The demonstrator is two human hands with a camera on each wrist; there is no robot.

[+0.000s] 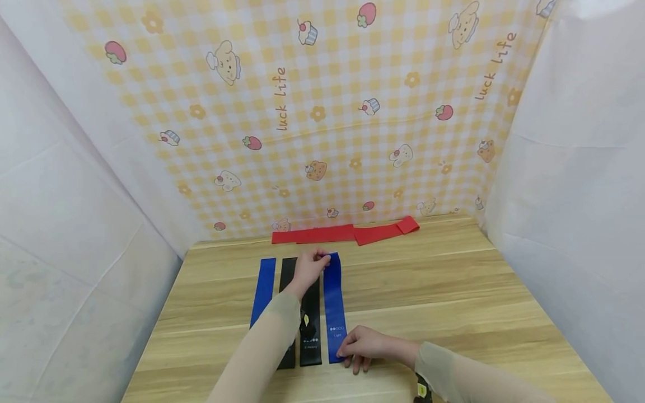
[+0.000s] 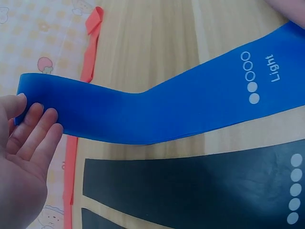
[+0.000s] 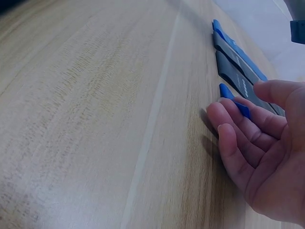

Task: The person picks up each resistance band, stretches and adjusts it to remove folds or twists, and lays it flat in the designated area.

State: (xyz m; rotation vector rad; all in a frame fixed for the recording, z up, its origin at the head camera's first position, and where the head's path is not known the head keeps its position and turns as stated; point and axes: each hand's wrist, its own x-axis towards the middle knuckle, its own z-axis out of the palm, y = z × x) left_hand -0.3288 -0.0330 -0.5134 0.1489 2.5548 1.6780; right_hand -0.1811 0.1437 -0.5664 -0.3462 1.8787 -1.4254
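A blue resistance band [image 1: 334,296] marked "Light" lies lengthwise on the wooden table, the rightmost of several flat bands. At its far end my left hand [image 1: 308,270] pinches the looped edge between thumb and fingers; the left wrist view shows this end of the blue band [image 2: 95,109] raised and bent. My right hand [image 1: 367,347] holds the near right corner with thumb and index finger, the other fingers loosely bent beside it. In the right wrist view, the fingers partly hide that blue corner [image 3: 243,109].
Left of it lie two black bands [image 1: 311,355] and another blue band [image 1: 263,291], partly covered by my left arm. Red bands [image 1: 322,234] stretch along the table's back edge below a yellow checked cloth [image 1: 342,140]. White sheets [image 1: 564,168] hang at both sides.
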